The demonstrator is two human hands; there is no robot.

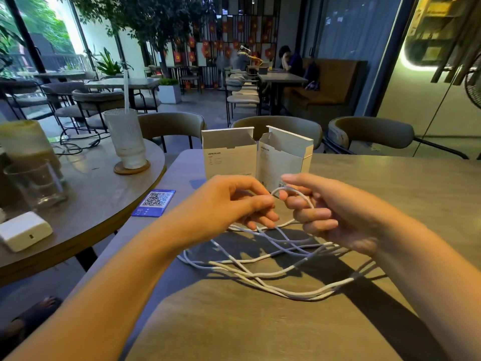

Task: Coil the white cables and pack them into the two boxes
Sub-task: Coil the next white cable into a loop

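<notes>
White cables lie in loose, overlapping loops on the wooden table below my hands. My left hand pinches one strand between thumb and fingers. My right hand is closed around a small arch of the same white cable that bridges both hands. Two white cardboard boxes stand upright with their top flaps open just behind my hands: the left box and the right box, touching side by side.
A blue QR-code card lies at the table's left edge. A round table on the left carries a ribbed cup with a straw, a glass and a white charger block. Grey chairs stand behind the table.
</notes>
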